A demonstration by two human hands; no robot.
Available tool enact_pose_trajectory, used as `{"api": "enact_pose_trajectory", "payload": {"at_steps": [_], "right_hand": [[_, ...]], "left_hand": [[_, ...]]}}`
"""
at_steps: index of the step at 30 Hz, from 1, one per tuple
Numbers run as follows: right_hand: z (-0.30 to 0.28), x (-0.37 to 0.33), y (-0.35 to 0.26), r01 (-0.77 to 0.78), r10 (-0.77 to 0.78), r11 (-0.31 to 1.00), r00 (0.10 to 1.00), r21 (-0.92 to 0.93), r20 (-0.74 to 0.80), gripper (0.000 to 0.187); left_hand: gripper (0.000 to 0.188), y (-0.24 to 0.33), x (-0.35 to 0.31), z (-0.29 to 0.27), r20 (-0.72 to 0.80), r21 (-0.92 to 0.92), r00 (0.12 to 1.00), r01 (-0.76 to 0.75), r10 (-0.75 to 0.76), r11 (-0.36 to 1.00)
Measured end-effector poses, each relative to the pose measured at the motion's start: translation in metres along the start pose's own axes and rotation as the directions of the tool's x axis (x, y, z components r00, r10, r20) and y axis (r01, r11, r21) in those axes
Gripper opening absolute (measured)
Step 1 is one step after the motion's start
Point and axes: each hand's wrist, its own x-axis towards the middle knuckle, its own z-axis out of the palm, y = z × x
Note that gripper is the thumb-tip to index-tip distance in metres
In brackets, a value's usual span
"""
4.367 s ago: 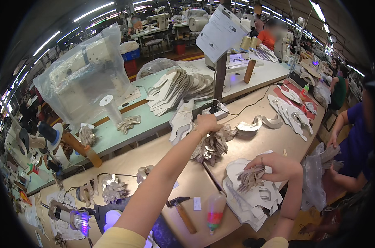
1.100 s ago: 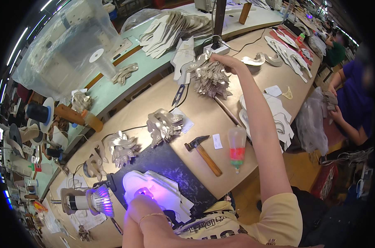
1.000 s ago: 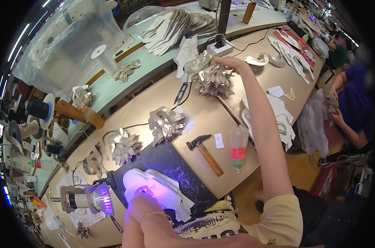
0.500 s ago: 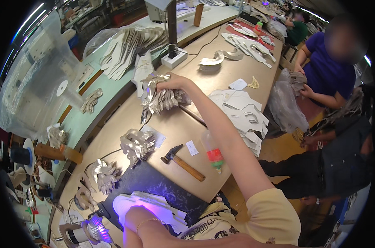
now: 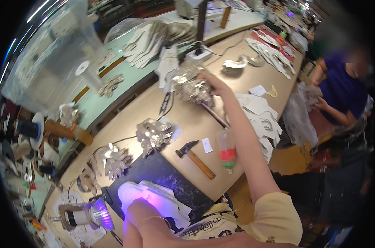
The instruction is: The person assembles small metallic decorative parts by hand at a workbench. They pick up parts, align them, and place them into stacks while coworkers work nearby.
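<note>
At the far side of the tan table [image 5: 187,126], your right hand [image 5: 212,84] reaches the bundle of shiny silver-beige pieces [image 5: 191,87], its fingers against the bundle's right side; blur means I cannot tell whether they are closed on it. The bundle sits near the white power strip [image 5: 198,56], with dark snips [image 5: 165,103] just beside it. Close to you, your left hand [image 5: 142,205] is bent over the stack of white pieces [image 5: 169,198] on the black mat [image 5: 189,182]; its fingers are hidden, so I cannot tell whether they grip. Purple light falls on that stack, near the lamp [image 5: 100,213]. Between your arms lie a hammer [image 5: 197,160] and a small white label [image 5: 207,145]. A bottle with red contents [image 5: 227,153] is just beside your right forearm, and white cutouts [image 5: 260,118] lie beyond it.
</note>
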Motion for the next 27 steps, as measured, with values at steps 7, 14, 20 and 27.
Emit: {"api": "enact_pose_trajectory", "payload": {"at_steps": [7, 14, 20, 27], "right_hand": [[0.012, 0.009, -0.051, 0.144, -0.155, 0.935, 0.988, 0.325, 0.008, 0.035], [0.113, 0.083, -0.097, 0.406, -0.411, 0.892, 0.911, 0.196, -0.017, 0.030], [0.204, 0.158, -0.059, 0.441, -0.588, 0.801, 0.707, -0.404, -0.393, 0.125], [0.251, 0.174, -0.012, -0.099, -0.471, 0.687, 0.693, -0.720, -0.545, 0.130]], "left_hand": [[0.048, -0.006, -0.021, 0.007, -0.279, -0.136, 0.919, -0.324, 0.278, 0.936], [0.042, -0.012, -0.025, 0.003, -0.433, 0.075, 0.712, -0.582, 0.553, 0.809], [0.036, -0.007, -0.029, -0.017, -0.305, 0.046, 0.764, -0.584, 0.568, 0.810], [0.031, -0.003, -0.031, -0.025, -0.487, 0.191, 0.391, -0.825, 0.781, 0.532]]}}
